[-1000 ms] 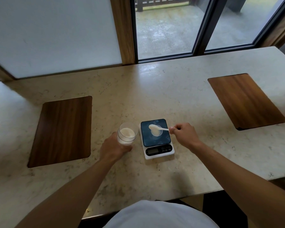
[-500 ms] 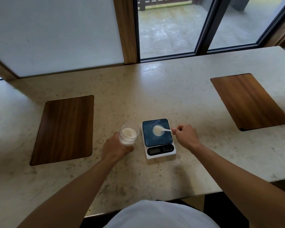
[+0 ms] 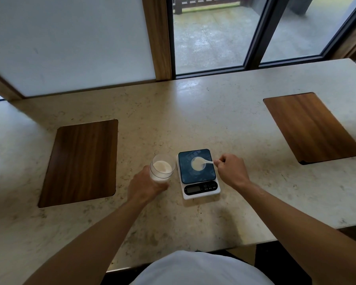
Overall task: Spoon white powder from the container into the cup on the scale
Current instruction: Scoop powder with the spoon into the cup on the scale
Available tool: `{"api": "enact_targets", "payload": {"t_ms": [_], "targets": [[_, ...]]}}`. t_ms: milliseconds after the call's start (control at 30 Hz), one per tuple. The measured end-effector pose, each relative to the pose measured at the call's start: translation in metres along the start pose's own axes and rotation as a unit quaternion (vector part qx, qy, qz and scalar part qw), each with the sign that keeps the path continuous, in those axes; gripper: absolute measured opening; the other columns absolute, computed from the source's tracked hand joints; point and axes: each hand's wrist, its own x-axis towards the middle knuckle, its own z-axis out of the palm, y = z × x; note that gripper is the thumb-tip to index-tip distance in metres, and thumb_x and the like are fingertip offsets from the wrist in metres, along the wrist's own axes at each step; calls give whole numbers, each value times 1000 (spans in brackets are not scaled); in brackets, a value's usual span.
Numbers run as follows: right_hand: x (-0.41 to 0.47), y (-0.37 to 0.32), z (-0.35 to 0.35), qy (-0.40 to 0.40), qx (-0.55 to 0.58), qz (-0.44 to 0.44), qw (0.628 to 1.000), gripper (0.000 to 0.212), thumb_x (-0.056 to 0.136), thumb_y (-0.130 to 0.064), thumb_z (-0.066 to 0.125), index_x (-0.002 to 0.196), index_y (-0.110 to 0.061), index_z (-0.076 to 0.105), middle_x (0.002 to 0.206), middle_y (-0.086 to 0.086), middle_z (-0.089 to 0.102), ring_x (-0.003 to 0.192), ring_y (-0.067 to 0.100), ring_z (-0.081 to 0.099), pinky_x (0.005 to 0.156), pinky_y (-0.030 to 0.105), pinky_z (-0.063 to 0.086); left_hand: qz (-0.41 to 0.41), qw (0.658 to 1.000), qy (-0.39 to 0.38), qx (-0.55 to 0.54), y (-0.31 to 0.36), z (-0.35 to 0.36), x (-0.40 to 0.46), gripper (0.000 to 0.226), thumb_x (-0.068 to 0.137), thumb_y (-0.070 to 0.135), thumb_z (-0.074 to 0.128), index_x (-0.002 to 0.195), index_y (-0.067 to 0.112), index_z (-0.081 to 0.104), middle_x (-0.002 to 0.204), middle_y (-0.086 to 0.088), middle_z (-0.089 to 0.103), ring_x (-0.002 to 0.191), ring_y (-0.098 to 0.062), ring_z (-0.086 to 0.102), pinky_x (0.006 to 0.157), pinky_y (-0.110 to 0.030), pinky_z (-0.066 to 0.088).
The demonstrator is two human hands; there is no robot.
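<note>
Right hand (image 3: 231, 171) pinches the far end of the white spoon (image 3: 202, 162) handle, fingers curled shut on it; the spoon's long axis runs roughly left-right, bowl pointing left and sitting over the small cup (image 3: 198, 166) on the scale (image 3: 197, 173). Cup is centred on the dark weighing plate and already shows white powder; can't tell how much is in the spoon vs the cup. Left hand (image 3: 146, 185) is wrapped around the lower near side of the clear container (image 3: 162, 169), steadying it upright on the table (image 3: 193, 112), powder visible inside. Container stands just left of the scale, near but apart from it. Key relation: the container lies to the left of the spoon bowl, past the scale's left edge, so the right hand has to carry the spoon leftward across the cup rim for the next scoop. Scale display is too small to read. Two wooden insets, left (image 3: 79, 162) and right (image 3: 311, 127), lie well clear.
</note>
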Motion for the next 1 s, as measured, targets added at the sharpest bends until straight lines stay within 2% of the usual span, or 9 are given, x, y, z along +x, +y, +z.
{"api": "enact_targets", "payload": {"t_ms": [200,300,400,633,767,900,1000], "targets": [[-7,-3,-4,31,-46,-69,996,20,94,-24,63,75,-17,60,58,-10,52,52,5,50,45,19,30,2,1000,-2,-5,0,2,1,73,55,59,80,117,26,60,111,-1,71,82,-15,55,72,-30,44],[-9,-4,-6,41,-61,-109,991,19,94,-22,63,78,-11,64,60,-6,53,52,8,50,47,21,35,0,1000,-4,-6,0,2,1,75,53,61,77,116,25,60,109,-2,71,81,-17,57,72,-30,44],[-11,-4,-6,46,-76,-144,986,18,94,-20,64,80,-9,64,64,-4,54,52,5,46,47,18,32,3,1000,-5,-8,1,2,1,75,53,61,77,116,25,59,108,-1,70,82,-18,59,72,-30,46],[-10,-5,-9,73,-88,-170,979,20,92,-17,66,74,-11,58,62,-3,52,50,7,42,46,19,28,-5,1000,-5,-12,2,4,3,75,53,61,77,116,24,60,107,-1,70,83,-19,61,72,-30,48],[-9,-6,-10,84,-90,-175,977,21,92,-16,65,73,-9,59,64,3,57,52,19,50,48,28,39,-19,1000,-7,-23,3,5,5,79,50,62,77,119,26,61,109,1,71,89,-20,64,73,-31,49],[-8,-10,-9,87,-82,-180,976,21,92,-16,65,74,-8,61,64,3,59,53,18,52,49,27,40,-41,998,-2,-47,4,4,7,86,49,65,79,123,26,58,113,1,69,95,-22,65,78,-35,52],[-5,-14,-7,89,-56,-160,982,19,93,-18,64,77,-7,65,66,3,63,55,17,55,51,27,46,-38,998,4,-57,5,3,9,87,48,66,77,124,27,58,113,2,69,95,-21,65,82,-39,55]]}}
